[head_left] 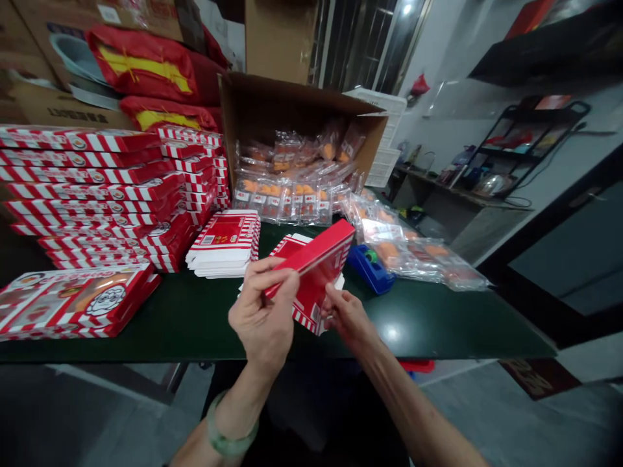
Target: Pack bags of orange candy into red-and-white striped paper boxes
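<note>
My left hand (265, 311) and my right hand (348, 318) both grip a red and white striped carton (316, 269), half unfolded, held just above the near edge of the dark green table (195, 318). The left fingers pinch its upper left edge; the right fingers are closed on its lower right corner. A green bangle sits on my left wrist. Under the carton lies another flat carton (288, 245), and a stack of flat folded cartons (226, 243) rests just behind my left hand.
Tall stacks of filled striped boxes (92, 194) stand at the left, with one windowed box (73, 298) in front. An open cardboard box (302, 123) spills clear snack packets (409, 250) across the right. A blue tape dispenser (370, 267) sits beside the carton.
</note>
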Action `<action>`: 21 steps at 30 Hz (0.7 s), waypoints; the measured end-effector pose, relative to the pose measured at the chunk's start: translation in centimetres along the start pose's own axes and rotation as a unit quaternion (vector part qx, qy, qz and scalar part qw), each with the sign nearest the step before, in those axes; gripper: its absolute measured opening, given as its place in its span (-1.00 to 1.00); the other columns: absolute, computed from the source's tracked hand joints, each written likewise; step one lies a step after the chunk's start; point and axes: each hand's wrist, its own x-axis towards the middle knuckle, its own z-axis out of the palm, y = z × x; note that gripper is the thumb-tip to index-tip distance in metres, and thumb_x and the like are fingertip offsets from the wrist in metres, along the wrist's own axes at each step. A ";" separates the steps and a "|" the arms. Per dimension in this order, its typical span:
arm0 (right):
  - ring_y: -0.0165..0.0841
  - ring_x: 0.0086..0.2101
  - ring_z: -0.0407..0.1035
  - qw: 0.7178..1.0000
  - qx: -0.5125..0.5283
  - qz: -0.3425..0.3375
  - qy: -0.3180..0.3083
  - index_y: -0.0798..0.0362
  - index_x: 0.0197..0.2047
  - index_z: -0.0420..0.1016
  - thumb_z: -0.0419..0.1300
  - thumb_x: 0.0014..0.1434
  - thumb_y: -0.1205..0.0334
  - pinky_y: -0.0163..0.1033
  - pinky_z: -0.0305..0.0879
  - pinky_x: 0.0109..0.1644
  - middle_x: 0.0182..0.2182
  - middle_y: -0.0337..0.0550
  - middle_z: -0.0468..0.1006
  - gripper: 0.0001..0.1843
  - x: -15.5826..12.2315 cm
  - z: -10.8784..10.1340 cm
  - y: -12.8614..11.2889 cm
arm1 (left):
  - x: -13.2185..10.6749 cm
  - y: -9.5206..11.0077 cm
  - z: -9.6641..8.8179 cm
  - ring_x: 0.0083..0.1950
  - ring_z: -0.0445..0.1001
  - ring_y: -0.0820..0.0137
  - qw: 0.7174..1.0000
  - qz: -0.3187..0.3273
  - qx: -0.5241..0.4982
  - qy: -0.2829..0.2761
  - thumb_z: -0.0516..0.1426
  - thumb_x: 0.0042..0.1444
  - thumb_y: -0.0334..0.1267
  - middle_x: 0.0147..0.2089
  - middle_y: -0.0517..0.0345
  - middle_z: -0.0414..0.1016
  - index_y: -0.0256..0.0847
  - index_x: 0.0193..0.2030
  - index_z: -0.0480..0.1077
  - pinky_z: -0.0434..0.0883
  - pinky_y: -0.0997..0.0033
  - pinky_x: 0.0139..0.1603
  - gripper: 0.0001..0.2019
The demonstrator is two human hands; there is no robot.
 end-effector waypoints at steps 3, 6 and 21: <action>-0.45 -0.60 0.35 1.000 0.002 -0.020 0.018 0.10 -0.37 0.31 0.47 -0.37 -0.02 -0.41 0.22 -0.66 -0.59 -0.26 0.48 -0.42 0.8 -0.3 -0.3 | -0.1 -1.1 -1.3 -0.19 0.45 0.51 0.991 -0.091 -0.026 0.090 0.22 0.04 -0.31 -0.23 0.19 0.46 -0.20 -0.30 0.40 0.40 0.48 -0.11 -0.91; -0.41 -0.49 0.43 0.998 0.022 -0.053 0.009 0.07 -0.27 0.32 0.47 -0.33 0.07 -0.35 0.35 -0.52 -0.40 -0.21 0.57 -0.42 0.9 0.1 -1.0 | -0.6 -2.4 -3.8 -0.30 0.44 0.51 0.974 -0.186 -0.038 0.120 0.18 0.07 -0.14 -0.25 0.20 0.43 -0.17 -0.17 0.35 0.42 0.47 -0.22 -0.78; -0.46 -0.46 0.32 0.860 -0.324 -0.294 -0.262 -0.05 -0.26 0.43 0.24 0.06 -0.01 -0.35 0.30 -0.34 -0.46 -0.35 0.47 -0.75 -4.2 4.9 -1.7 | 1.9 -1.2 -17.3 -0.52 0.50 0.36 0.859 -0.065 0.427 -0.276 0.18 -0.02 0.01 -0.35 0.45 0.59 0.21 -0.23 0.51 0.41 0.46 -0.56 -0.81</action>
